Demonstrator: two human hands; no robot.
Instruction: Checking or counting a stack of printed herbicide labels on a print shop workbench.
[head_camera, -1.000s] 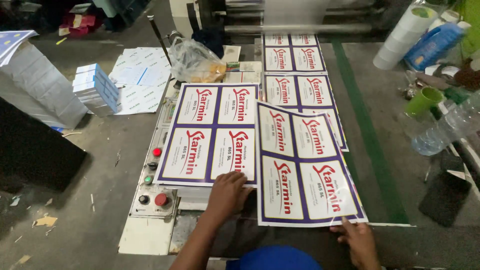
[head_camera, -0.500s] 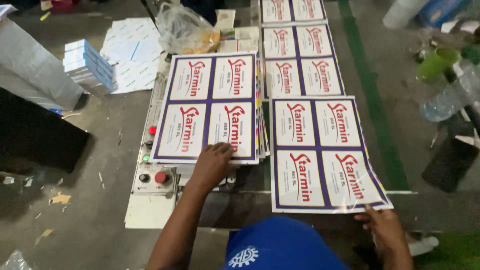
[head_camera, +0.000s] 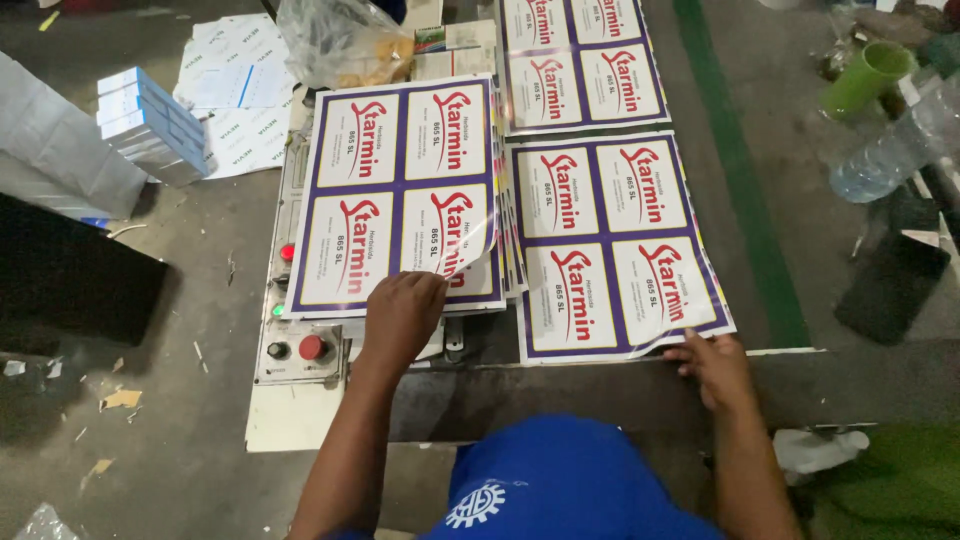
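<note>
A stack of glossy printed label sheets (head_camera: 400, 190), each with four white labels framed in dark blue, lies on the left of the work surface. My left hand (head_camera: 402, 318) rests on its near edge and lifts the sheet's lower right corner, which curls up. A single sheet (head_camera: 610, 240) of the same kind lies to the right on the conveyor. My right hand (head_camera: 712, 362) pinches its near right corner against the table edge. More sheets (head_camera: 580, 60) overlap further back.
A control panel with red and black buttons (head_camera: 300, 345) sits left of my left hand. A clear plastic bag (head_camera: 340, 45) lies behind the stack. Small boxes (head_camera: 150, 120) and loose sheets lie on the floor at left. A green cup (head_camera: 865, 80) and a plastic bottle (head_camera: 890, 150) stand at right.
My left hand slid right along the stack's near edge and peeled up a sheet corner. The right sheet moved closer, my right hand still on its corner. The view tilted down.
</note>
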